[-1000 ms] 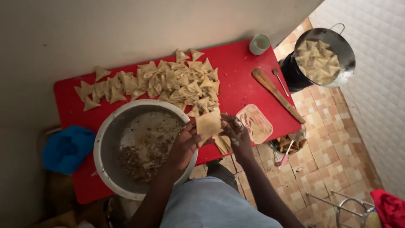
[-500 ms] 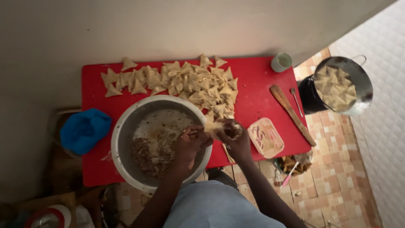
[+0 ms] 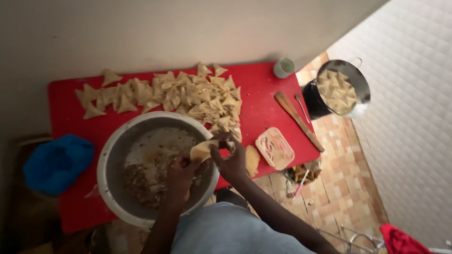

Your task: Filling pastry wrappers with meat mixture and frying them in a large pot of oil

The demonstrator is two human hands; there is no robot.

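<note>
A pale pastry sheet (image 3: 202,150) folded into a cone is held between both hands over the right rim of a large metal bowl (image 3: 109,155). My left hand (image 3: 181,175) is under it, inside the bowl over the brown filling (image 3: 141,181). My right hand (image 3: 230,160) pinches the sheet's right side. A heap of folded triangular pastries (image 3: 188,96) lies on the red table (image 3: 263,94) behind the bowl.
A small stack of pastry sheets (image 3: 252,160) and a shallow plastic tub (image 3: 275,148) sit to the right of my hands. A wooden stick (image 3: 298,120), a spoon (image 3: 301,107) and a green cup (image 3: 284,67) are further right. A pot of pastries (image 3: 340,89) stands on the tiled floor; a blue cloth (image 3: 56,162) lies left.
The hands have lowered the pastry sheet from above the bowl's rim to just over the filling. The view has shifted and come closer.
</note>
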